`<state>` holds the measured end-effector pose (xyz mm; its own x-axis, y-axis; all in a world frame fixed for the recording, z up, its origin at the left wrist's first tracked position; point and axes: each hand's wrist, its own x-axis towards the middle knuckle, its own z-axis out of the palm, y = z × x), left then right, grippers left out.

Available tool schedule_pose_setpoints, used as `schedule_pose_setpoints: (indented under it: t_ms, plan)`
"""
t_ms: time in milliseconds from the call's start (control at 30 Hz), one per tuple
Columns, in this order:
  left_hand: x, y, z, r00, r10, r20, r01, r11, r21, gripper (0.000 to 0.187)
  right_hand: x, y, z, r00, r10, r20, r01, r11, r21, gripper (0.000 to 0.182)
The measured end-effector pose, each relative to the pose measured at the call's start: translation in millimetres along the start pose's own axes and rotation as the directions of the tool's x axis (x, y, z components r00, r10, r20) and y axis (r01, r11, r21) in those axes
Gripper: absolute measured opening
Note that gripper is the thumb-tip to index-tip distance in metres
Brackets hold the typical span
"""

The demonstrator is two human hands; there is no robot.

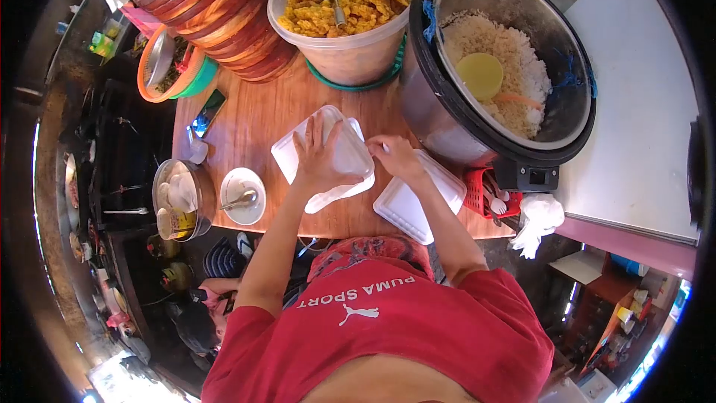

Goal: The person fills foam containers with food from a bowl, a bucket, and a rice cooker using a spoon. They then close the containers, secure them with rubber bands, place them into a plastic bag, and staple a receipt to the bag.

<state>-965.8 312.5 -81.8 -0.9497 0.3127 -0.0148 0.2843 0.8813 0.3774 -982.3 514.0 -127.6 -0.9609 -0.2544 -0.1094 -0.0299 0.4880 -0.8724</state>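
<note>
Head view: your left hand (321,160) is spreading its fingers across the top of a white foam box (349,151), which is lying near the middle of the wooden tabletop (253,116). Your right hand (399,158) is curling its fingertips together by the box's 3 o'clock edge; you cannot tell whether they are pinching anything. The box is looking mostly covered, but white material is showing past its edge at 6 o'clock, so its closure is seeming unconfirmed, and its contents are staying out of sight. From that box, a second foam box (409,209) is lying at 4 o'clock, looking closed, while a tub of orange-yellow food (343,48) is standing at 12 and a rice cooker (455,123) holding rice (522,52) is standing at 2.
</note>
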Motion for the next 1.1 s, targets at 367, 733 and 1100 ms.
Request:
schedule_pose_setpoints:
  t_ms: [367, 733, 1100]
  plan:
    - [-9, 26, -4, 0.984, 0.007, 0.179, -0.044, 0.978, 0.203, 0.119, -29, -16, 9, 0.99, 0.105, -0.09, -0.08, 0.965, 0.248, 0.031]
    - [-6, 11, -3, 0.983, 0.087, 0.164, -0.104, 0.99, 0.099, 0.104, -45, -22, 5, 0.945, 0.316, 0.084, -0.303, 0.75, 0.588, 0.034]
    - [-8, 23, 7, 0.991, 0.11, 0.079, -0.117, 0.989, 0.088, 0.095, -40, -3, -3, 0.897, 0.224, 0.38, -0.426, 0.218, 0.878, 0.025]
